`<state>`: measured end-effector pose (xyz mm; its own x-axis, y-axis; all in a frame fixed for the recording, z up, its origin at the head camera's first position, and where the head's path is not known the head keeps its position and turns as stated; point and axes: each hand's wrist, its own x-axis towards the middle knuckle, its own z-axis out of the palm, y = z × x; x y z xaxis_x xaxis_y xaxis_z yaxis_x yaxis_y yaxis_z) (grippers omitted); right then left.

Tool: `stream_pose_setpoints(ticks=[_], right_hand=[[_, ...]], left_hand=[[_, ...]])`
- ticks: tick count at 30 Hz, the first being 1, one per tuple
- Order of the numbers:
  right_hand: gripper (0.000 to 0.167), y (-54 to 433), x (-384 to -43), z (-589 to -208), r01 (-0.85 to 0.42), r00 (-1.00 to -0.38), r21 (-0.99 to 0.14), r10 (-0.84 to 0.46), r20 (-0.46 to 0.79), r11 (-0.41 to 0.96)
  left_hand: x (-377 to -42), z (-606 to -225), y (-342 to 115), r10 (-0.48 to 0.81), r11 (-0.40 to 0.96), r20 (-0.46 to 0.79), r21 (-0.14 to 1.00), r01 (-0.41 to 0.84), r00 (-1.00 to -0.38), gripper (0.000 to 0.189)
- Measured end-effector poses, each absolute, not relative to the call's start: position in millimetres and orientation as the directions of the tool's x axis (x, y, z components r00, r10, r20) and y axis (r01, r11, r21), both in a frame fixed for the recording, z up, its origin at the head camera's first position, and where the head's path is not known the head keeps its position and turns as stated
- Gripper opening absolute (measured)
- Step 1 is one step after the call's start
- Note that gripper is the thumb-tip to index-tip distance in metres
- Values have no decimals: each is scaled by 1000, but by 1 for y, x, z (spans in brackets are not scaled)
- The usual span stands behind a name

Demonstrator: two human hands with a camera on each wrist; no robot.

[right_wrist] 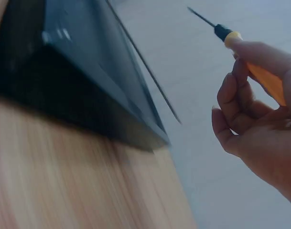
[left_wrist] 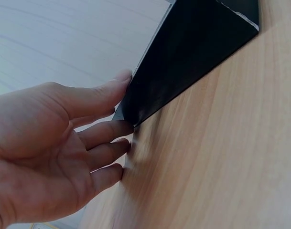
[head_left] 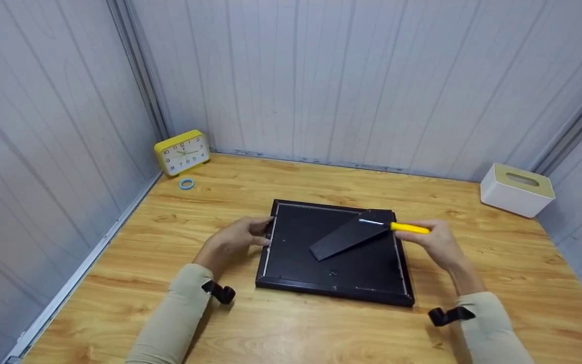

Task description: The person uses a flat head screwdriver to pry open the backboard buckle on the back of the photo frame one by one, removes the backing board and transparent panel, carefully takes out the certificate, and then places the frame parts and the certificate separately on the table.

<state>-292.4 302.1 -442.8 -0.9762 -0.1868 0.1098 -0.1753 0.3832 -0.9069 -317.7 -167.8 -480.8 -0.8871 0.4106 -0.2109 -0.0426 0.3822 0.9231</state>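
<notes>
A black picture frame (head_left: 296, 270) lies face down on the wooden table, its back panel upward. Slanting across that panel is a flat black easel stand (head_left: 344, 241). My left hand (head_left: 233, 240) pinches the frame's left edge; in the left wrist view the thumb is at the upper rim and the fingers are against the frame's side (left_wrist: 183, 57). Held in my right hand (head_left: 443, 247) is a screwdriver (head_left: 410, 228) with a yellow handle. Its metal shaft points left and overlaps the stand's upper end in the head view. The right wrist view shows the screwdriver tip apart from the frame.
A yellow alarm clock (head_left: 182, 152) stands at the back left, with a small blue ring (head_left: 186, 184) in front of it. At the back right is a white tissue box (head_left: 513, 194) with a wood-toned top. Pale panel walls (head_left: 316, 86) enclose the table.
</notes>
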Motion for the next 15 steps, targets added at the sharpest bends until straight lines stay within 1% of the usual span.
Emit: stream_pose_setpoints(ticks=[6,10,12,15], right_hand=[[44,240,-314,-429,-131,-955,-947,-295,40,294],[45,204,-330,-424,-35,-954,-975,-299,-33,221],[45,190,-338,-426,15,-955,-977,-286,-76,212],[44,169,-348,-435,42,-953,-962,-278,-119,270]], left_hand=[[-316,-479,-169,427,369,-158,929,12,-890,75],[-316,-479,-168,449,382,-143,923,45,-882,68],[-315,-478,-168,457,389,-156,920,39,-876,63],[-312,-478,-170,469,452,-172,889,68,-867,53]])
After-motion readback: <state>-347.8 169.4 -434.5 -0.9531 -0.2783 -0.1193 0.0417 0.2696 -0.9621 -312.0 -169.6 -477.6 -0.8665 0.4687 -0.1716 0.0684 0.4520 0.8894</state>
